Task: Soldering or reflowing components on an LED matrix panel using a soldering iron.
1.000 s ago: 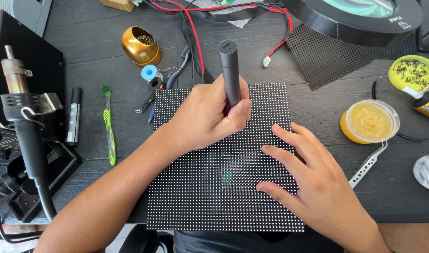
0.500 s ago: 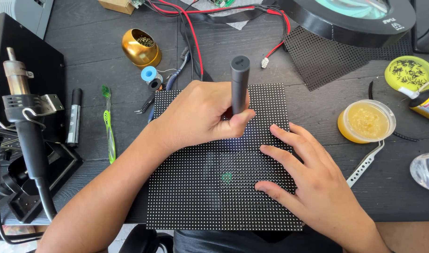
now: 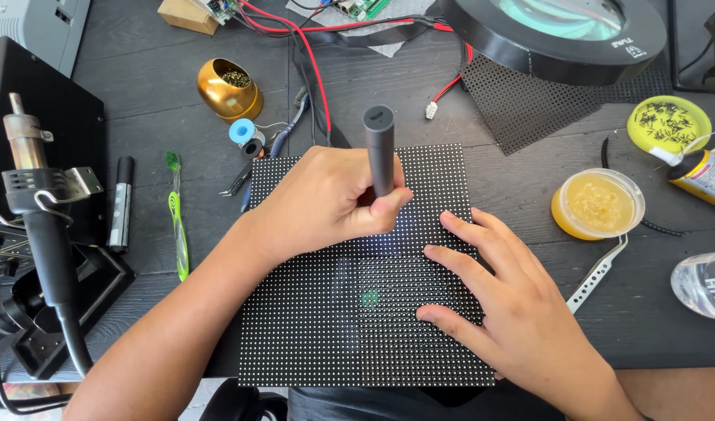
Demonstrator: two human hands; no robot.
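Note:
A square black panel covered in a grid of small dots lies flat on the dark table in front of me. My left hand grips a dark grey pen-shaped tool held nearly upright, tip down on the panel's upper middle, where a faint bluish glow shows. My right hand rests flat on the panel's right side with fingers spread, holding nothing. A small green spot shows on the panel between my hands.
A hot-air gun in its black stand sits at the left, beside a green toothbrush and a black pen. Gold tip-cleaner holder, red and black wires, magnifier lamp, yellow flux tub, tweezers surround the panel.
My left hand has tilted the tool more upright and shifted it slightly to the right on the panel. My right hand has stayed flat in place.

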